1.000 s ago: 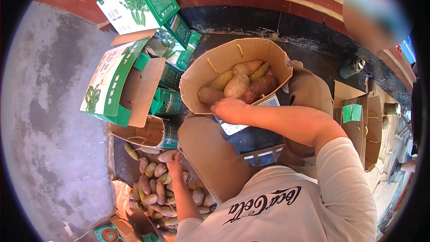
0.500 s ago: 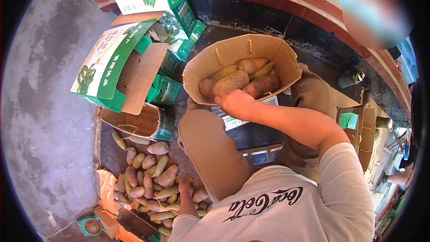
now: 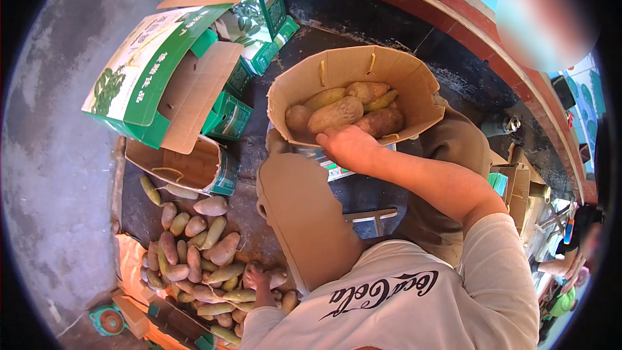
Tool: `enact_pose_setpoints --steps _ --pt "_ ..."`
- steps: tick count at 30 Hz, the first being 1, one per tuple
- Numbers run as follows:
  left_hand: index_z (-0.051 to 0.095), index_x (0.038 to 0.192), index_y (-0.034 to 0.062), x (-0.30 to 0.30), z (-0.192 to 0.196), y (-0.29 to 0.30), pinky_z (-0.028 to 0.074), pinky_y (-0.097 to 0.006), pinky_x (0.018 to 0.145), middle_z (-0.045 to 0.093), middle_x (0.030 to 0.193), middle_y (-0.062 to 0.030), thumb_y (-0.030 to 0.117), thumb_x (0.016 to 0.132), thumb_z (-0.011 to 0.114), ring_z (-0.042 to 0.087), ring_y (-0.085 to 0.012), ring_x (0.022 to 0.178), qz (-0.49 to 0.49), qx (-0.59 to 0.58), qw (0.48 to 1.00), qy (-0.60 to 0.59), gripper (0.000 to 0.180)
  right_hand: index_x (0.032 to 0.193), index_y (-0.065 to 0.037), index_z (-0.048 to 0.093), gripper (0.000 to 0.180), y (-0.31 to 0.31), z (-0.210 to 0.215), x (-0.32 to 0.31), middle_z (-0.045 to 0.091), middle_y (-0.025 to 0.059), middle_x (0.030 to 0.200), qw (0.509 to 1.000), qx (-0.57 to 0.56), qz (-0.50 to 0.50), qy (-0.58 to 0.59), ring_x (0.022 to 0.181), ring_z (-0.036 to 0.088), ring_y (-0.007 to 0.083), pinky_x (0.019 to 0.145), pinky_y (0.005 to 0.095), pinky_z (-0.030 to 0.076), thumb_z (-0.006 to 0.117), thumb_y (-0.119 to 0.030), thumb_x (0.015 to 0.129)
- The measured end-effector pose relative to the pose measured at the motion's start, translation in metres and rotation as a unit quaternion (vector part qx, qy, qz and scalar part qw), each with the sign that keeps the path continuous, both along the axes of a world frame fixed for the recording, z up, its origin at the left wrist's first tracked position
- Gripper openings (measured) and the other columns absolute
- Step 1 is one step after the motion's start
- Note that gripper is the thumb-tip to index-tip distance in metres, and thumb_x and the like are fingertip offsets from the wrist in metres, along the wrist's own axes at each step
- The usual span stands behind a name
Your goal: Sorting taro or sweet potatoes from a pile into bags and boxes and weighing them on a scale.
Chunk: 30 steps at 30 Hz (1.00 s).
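An open brown cardboard box (image 3: 414, 81) holds several sweet potatoes and stands on a scale (image 3: 337, 170). My right hand (image 3: 350, 146) reaches over the box's near rim, its fingers against a large tan sweet potato (image 3: 337, 113); the grip is hidden. My left hand (image 3: 256, 279) is low at the left, fingers curled over one sweet potato in a pile of sweet potatoes (image 3: 201, 253) on the ground. My knee (image 3: 304, 220) lies between the two hands.
Green and white cartons (image 3: 149, 71) are stacked at the upper left, one lying open on its side (image 3: 184, 168). A red brick ledge (image 3: 466, 32) curves behind the box. More small boxes (image 3: 512, 185) sit at the right. Grey concrete floor (image 3: 52, 175) lies at the left.
My left hand has moved from the top of the pile to its near edge by my body. My right hand has stayed at the box's rim against the large sweet potato.
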<state>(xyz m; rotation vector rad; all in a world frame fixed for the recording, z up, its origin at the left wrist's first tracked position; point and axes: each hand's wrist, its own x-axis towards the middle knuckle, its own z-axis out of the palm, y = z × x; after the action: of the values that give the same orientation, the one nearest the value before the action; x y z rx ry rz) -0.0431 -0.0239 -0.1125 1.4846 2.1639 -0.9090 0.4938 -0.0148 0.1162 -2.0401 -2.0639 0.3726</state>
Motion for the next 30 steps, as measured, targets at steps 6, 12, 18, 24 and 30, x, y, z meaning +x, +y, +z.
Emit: enact_pose_setpoints --steps 6,12,18,24,30 --pt "0.031 0.134 0.0279 -0.001 0.0 0.022 0.034 -0.046 0.101 0.025 0.141 -0.0068 0.034 0.063 0.074 0.024 -0.0268 0.131 0.003 -0.031 0.999 -0.01 0.083 0.087 -0.003 0.05 0.017 -0.001 0.001 0.001 0.058 0.015 0.083 0.999 -0.028 -0.02 -0.003 0.077 0.06 0.0316 0.068 0.0404 0.048 0.058 -0.016 0.077" --pt "0.029 0.135 0.0242 0.001 -0.006 0.033 0.035 -0.043 0.1 0.026 0.141 -0.0053 0.036 0.064 0.073 0.029 -0.0264 0.129 -0.087 -0.098 0.991 0.015 0.084 0.088 -0.003 0.051 0.019 -0.001 0.003 0.0 0.058 0.0144 0.083 0.999 -0.034 -0.032 0.006 0.077 0.06 0.0311 0.068 0.0401 0.048 0.059 -0.015 0.076" --pt "0.032 0.131 0.0243 0.005 -0.005 0.039 0.041 -0.043 0.094 0.031 0.135 -0.0049 0.033 0.067 0.072 0.034 -0.0252 0.125 -0.153 -0.138 0.977 0.055 0.076 0.088 -0.003 0.051 0.021 0.002 0.006 -0.003 0.058 0.0134 0.083 0.999 -0.033 -0.033 0.004 0.079 0.06 0.0303 0.069 0.0405 0.048 0.061 -0.016 0.075" --pt "0.029 0.134 0.0227 0.012 0.003 0.047 0.044 -0.043 0.091 0.035 0.126 -0.0091 0.029 0.071 0.068 0.04 -0.027 0.119 -0.183 -0.129 0.97 0.092 0.074 0.082 -0.003 0.052 0.012 0.0 0.001 0.0 0.058 0.0149 0.076 1.0 0.019 -0.021 -0.001 0.068 0.06 0.032 0.06 0.0405 0.05 0.055 -0.013 0.077" --pt "0.042 0.122 0.0169 0.009 -0.01 0.043 0.048 -0.039 0.083 0.046 0.119 -0.0071 0.022 0.08 0.059 0.05 -0.0264 0.109 -0.222 -0.137 0.961 0.092 0.046 0.081 -0.003 0.051 0.009 0.001 0.002 -0.001 0.058 0.0144 0.075 1.0 0.017 -0.013 -0.003 0.069 0.06 0.0309 0.061 0.0387 0.049 0.053 -0.011 0.078"
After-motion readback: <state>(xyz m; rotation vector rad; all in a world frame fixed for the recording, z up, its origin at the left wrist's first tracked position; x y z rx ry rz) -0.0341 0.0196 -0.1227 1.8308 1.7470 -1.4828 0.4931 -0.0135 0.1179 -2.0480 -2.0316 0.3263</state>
